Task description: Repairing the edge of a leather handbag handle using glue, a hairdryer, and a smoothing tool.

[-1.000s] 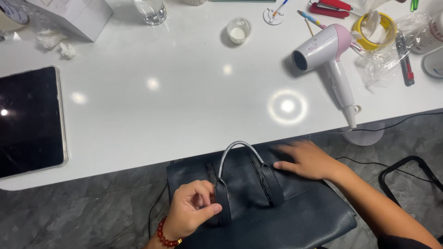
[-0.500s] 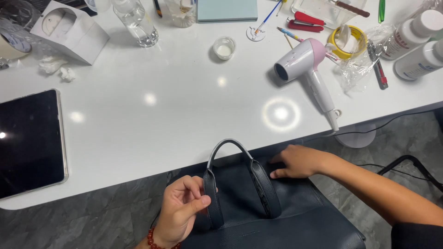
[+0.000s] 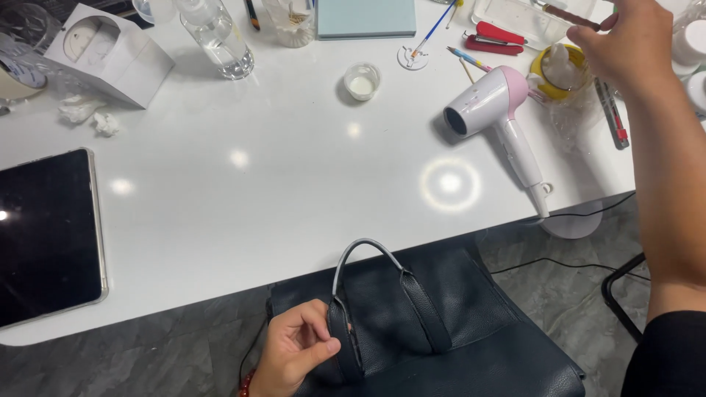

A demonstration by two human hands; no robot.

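A dark navy leather handbag (image 3: pixel 448 331) lies below the table's front edge, its handle (image 3: pixel 368 254) arching up. My left hand (image 3: pixel 298 353) grips the left strap of that handle near its base, thumb pressed on the leather. My right hand (image 3: pixel 625 40) is stretched to the far right of the white table (image 3: pixel 257 198), fingers pinched on a thin brown stick (image 3: pixel 570 16) above a clear tray (image 3: pixel 515 18). A pink and white hair dryer (image 3: pixel 493 110) lies just left of that arm.
A black tablet (image 3: pixel 44 235) lies at the left. At the back stand a white box (image 3: pixel 110 51), a glass bottle (image 3: pixel 217 37), a small white cup (image 3: pixel 362 81), a teal notebook (image 3: pixel 365 16), red clips (image 3: pixel 494 37), a yellow tape roll (image 3: pixel 555 70) and pens (image 3: pixel 612 114).
My right hand has left the bag and reached up to the far right corner of the table, pinching a thin stick. My left hand stays on the strap.
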